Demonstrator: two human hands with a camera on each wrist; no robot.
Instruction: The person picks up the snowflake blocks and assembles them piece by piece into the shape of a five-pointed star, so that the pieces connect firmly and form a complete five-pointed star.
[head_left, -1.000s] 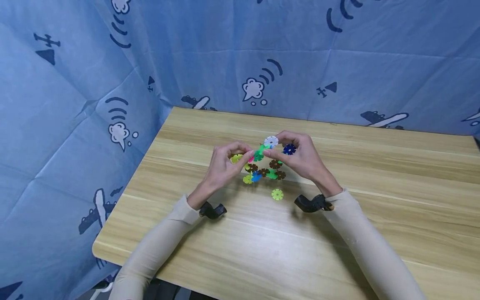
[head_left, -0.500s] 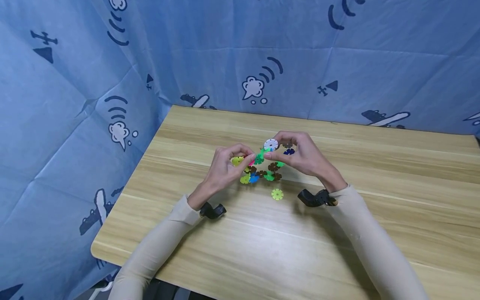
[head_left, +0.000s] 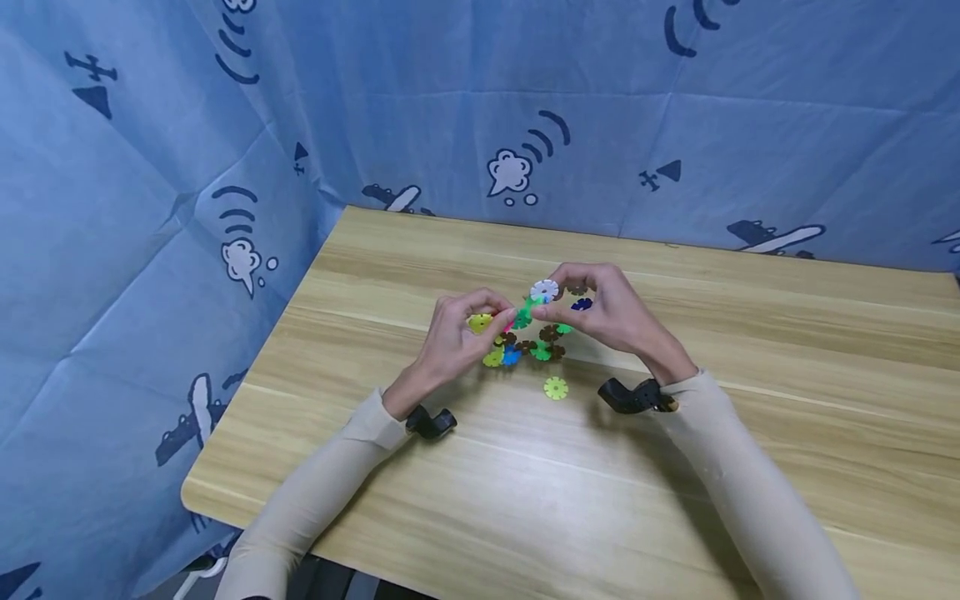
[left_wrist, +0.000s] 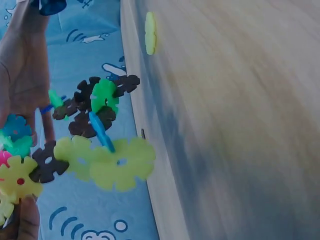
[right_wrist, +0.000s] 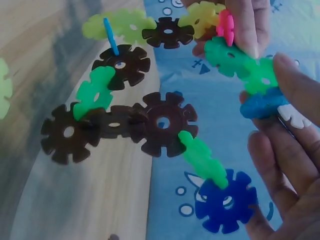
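Observation:
A chain of interlocking flower-shaped plastic discs hangs between both hands above the table. My left hand (head_left: 463,333) pinches it near a pink disc (right_wrist: 226,27) and a yellow disc (left_wrist: 20,177). With thumb and fingers, my right hand (head_left: 615,312) grips a green disc (right_wrist: 262,75) and a blue disc (right_wrist: 264,103); a white disc (head_left: 544,290) sticks out there. A teal-green disc (right_wrist: 227,55) joins the two held parts. Lower down hang several brown discs (right_wrist: 164,124), and a dark blue disc (right_wrist: 226,201) ends one branch in the right wrist view.
One loose yellow-green disc (head_left: 556,388) lies on the wooden table (head_left: 525,500), nearer the person than the chain. A blue printed curtain (head_left: 420,100) hangs behind the table and along its left side. Each wrist wears a black camera mount (head_left: 633,396).
Both hands keep their grip in nearly the same place. The hanging discs have shifted slightly left, and the dark blue disc has tilted to a flatter angle. The loose disc stays put.

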